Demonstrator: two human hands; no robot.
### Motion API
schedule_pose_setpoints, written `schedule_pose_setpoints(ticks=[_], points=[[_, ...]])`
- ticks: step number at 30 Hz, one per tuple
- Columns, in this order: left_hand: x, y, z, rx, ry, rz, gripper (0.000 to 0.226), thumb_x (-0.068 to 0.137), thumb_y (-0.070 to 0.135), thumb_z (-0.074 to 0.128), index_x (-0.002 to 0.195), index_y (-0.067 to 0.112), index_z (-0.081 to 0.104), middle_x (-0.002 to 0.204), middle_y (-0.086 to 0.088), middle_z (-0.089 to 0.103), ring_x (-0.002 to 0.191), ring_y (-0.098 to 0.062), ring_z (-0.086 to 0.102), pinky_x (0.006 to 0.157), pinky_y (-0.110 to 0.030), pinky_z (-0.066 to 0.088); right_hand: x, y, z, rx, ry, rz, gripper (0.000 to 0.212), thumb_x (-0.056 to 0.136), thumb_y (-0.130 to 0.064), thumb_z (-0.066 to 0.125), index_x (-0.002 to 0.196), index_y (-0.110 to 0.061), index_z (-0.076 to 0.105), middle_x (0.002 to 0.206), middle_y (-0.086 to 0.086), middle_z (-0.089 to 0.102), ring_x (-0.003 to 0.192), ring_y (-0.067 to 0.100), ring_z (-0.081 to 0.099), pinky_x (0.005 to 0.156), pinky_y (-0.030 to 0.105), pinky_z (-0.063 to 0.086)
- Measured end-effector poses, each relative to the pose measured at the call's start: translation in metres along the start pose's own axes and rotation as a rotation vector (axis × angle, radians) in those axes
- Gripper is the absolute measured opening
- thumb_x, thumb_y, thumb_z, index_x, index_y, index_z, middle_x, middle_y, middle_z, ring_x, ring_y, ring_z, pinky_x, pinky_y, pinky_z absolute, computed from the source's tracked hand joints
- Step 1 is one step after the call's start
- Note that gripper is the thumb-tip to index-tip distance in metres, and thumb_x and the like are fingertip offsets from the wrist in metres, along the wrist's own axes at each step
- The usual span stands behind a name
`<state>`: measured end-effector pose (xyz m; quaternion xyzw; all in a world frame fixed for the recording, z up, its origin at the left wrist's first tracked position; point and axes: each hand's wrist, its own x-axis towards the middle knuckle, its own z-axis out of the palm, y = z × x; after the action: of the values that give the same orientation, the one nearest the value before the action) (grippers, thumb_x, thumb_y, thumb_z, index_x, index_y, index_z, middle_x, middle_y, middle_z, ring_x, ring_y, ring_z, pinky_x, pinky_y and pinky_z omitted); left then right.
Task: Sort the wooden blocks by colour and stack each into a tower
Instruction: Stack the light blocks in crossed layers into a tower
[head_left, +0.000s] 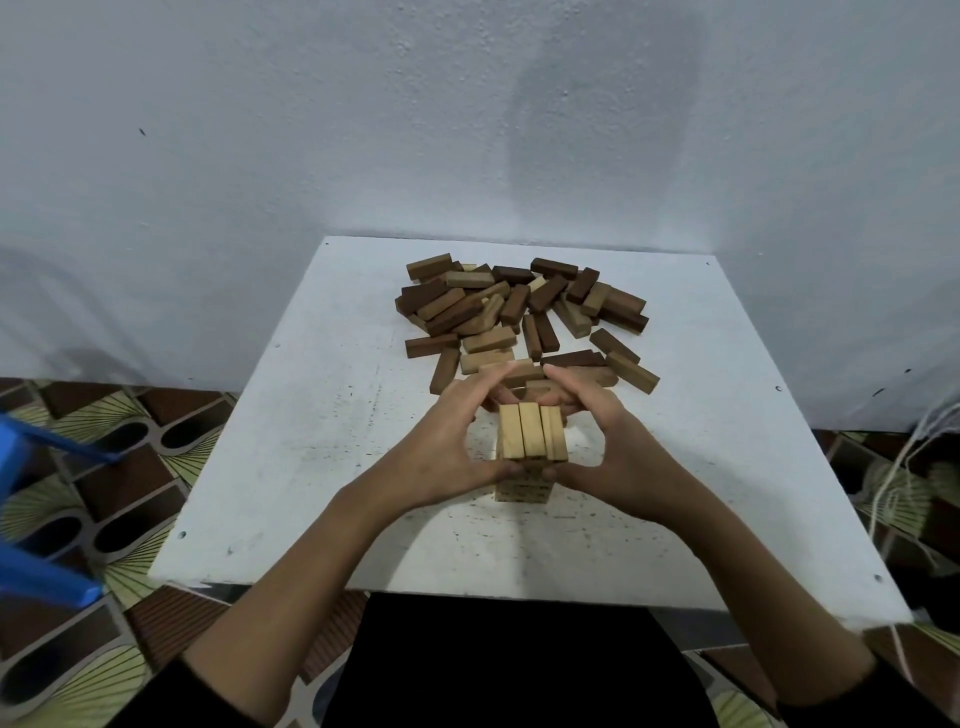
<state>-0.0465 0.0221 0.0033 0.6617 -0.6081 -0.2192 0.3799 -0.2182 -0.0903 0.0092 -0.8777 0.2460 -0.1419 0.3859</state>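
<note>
A small tower of light wooden blocks (531, 439) is held by the left hand (447, 436) and the right hand (605, 441), fingers curled round its sides, on the white square table (291, 441). A pile of mixed brown and light blocks (519, 317) is seen behind it.

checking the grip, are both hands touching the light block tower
Touching. The head view shows the left hand and right hand cupped around the light block tower, thumbs pressed on its front, fingers against its far side.

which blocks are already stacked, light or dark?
The light ones: a light tower stands between the left hand and right hand. Dark blocks lie only in the loose pile behind it.
</note>
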Motion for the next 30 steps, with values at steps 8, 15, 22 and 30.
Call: schedule_pose_setpoints(ticks=[8,15,22,30], points=[[0.003,0.001,0.006,-0.006,-0.012,-0.017,0.093,0.069,0.025,0.083,0.132,0.048,0.019,0.113,0.025,0.043,0.113,0.001,0.042,0.09,-0.006,0.032,0.001,-0.003,-0.003,0.027,-0.019,-0.012,0.097,0.067,-0.01,0.083,0.139,-0.035,0.024,0.116,-0.017,0.047,0.117,0.012,0.045,0.1,0.041,0.042],[0.004,-0.002,0.009,-0.016,0.003,0.005,0.095,0.069,0.021,0.083,0.135,0.046,0.02,0.115,0.018,0.046,0.114,-0.003,0.043,0.091,-0.003,0.03,0.003,-0.007,0.0,0.019,0.025,-0.049,0.094,0.066,-0.023,0.085,0.134,-0.044,0.024,0.112,-0.016,0.053,0.113,0.016,0.048,0.096,0.047,0.043],[0.003,-0.002,0.01,-0.032,0.016,-0.001,0.095,0.07,0.017,0.083,0.134,0.046,0.019,0.114,0.019,0.046,0.114,-0.004,0.043,0.091,-0.005,0.031,0.003,-0.01,0.001,0.027,0.022,-0.071,0.09,0.067,-0.023,0.084,0.134,-0.038,0.026,0.113,-0.013,0.05,0.114,0.017,0.046,0.096,0.048,0.042],[-0.001,-0.002,0.013,-0.099,0.02,-0.035,0.098,0.071,0.025,0.082,0.145,0.034,0.018,0.14,0.008,0.037,0.13,-0.004,0.034,0.104,-0.022,0.032,0.002,-0.003,0.003,0.055,-0.006,-0.008,0.1,0.067,-0.024,0.084,0.144,-0.029,0.021,0.131,-0.011,0.04,0.123,0.004,0.036,0.105,0.034,0.039]])
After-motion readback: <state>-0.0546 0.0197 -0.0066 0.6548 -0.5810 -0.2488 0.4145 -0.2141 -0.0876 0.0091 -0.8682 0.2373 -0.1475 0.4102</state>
